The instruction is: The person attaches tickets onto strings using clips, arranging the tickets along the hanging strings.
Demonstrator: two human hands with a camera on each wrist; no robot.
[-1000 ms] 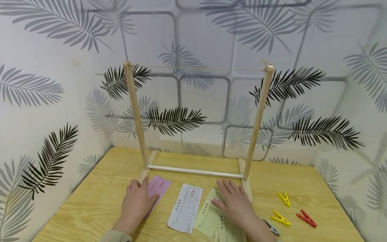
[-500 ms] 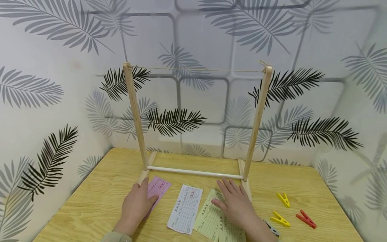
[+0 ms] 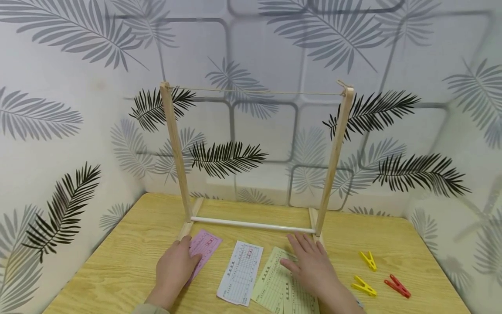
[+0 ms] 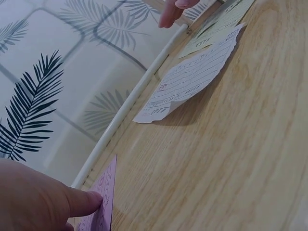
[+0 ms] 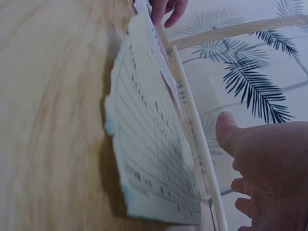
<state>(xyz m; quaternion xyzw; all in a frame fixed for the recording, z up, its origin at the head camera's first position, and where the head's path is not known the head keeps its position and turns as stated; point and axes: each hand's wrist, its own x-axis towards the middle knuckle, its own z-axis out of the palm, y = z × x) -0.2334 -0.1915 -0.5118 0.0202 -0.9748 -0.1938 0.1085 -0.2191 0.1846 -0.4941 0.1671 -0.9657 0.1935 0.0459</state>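
Observation:
My left hand [image 3: 172, 270] lies at the left edge of a pink printed slip [image 3: 205, 245]. Its straight thumb touches the slip in the left wrist view, while the other fingers are largely hidden there. A white printed slip [image 3: 241, 272] lies between the hands, its edge lifting a little off the wood [image 4: 192, 72]. Two pale green slips [image 3: 269, 279] overlap to its right. Over their upper right part is my right hand [image 3: 313, 270], fingers spread and relaxed, holding nothing. The right wrist view shows its thumb [image 5: 228, 130] apart from the paper.
A wooden frame [image 3: 333, 170] stands behind the slips, with a string [image 3: 255, 91] across its top and a white rod [image 3: 251, 224] low down. Two yellow clothespins [image 3: 364, 286] and a red one [image 3: 398, 286] lie at right. A grey clip [image 3: 359, 303] is mostly hidden by the right forearm.
My right hand has shifted slightly to the right, covering more of the grey clip. My left hand has drawn slightly left and down along the pink slip. The slips stay put.

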